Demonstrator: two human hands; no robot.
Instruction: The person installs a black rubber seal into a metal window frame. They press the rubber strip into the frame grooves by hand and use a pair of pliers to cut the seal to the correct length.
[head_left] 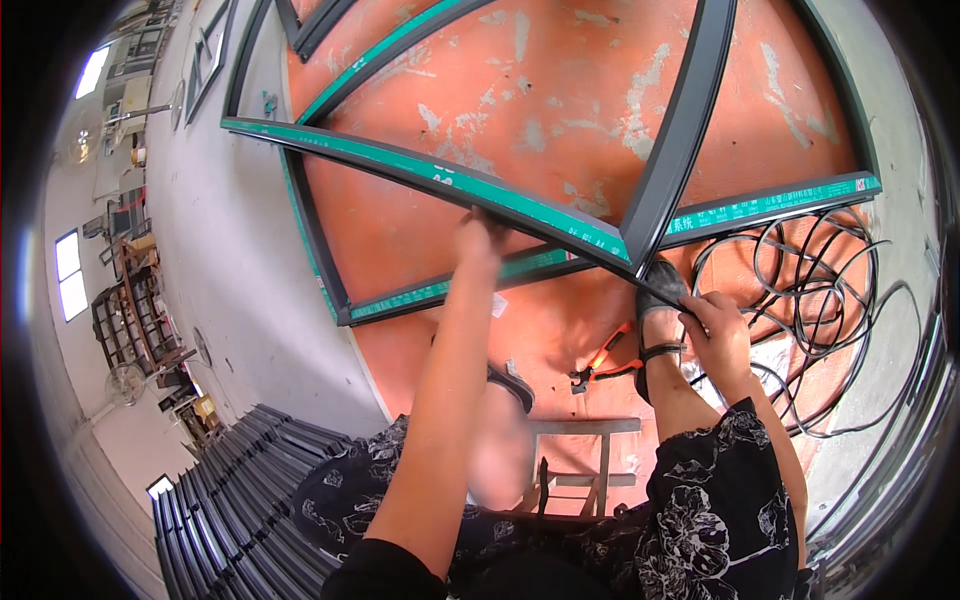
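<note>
A dark grey window frame (410, 178) with green protective film is tilted up in front of me, one corner pointing down toward my right foot. My left hand (481, 238), slightly blurred, grips the lower edge of its long bar; the fingertips are hidden behind it. By that corner, my right hand (717, 335) pinches a thin black rubber strip (655, 284), which runs up to the frame. More of the black strip (800, 290) lies in loose loops to the right. Cutting pliers (604, 362) with orange and black handles rest on the floor between my feet.
Another dark frame (420, 292) lies beneath on the worn orange sheet (560, 90). A small wooden stool (585, 428) stands between my legs. Stacked dark profiles (240, 510) sit at lower left; shelving (135, 310) and fans line the far left.
</note>
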